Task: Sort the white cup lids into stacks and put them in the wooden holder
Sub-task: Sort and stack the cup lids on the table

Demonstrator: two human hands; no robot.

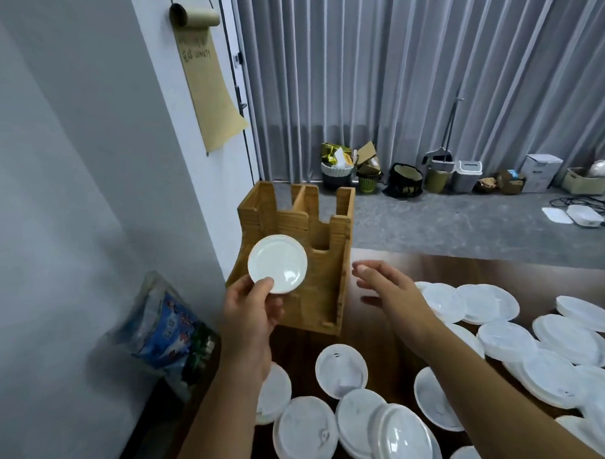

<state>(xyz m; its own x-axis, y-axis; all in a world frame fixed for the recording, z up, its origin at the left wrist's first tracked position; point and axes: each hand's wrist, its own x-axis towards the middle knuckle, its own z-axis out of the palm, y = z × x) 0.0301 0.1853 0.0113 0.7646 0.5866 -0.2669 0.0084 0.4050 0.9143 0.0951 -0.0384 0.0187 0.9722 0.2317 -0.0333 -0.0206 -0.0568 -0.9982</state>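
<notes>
Left hand [249, 317] holds lid [277, 264] before holder [315, 249]; right hand [385, 284] just right of holder; loose lids [504, 339] below hands, apparently overlapping.

Light: soft, even, dimmish indoor.
Glare: sheen on the dark desk [391, 260].
Edges: wide-angle bending.
Focus: slightly soft throughout.

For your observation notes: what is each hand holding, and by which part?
The left hand pinches one white lid by its lower rim. The right hand is open and holds nothing.
</notes>
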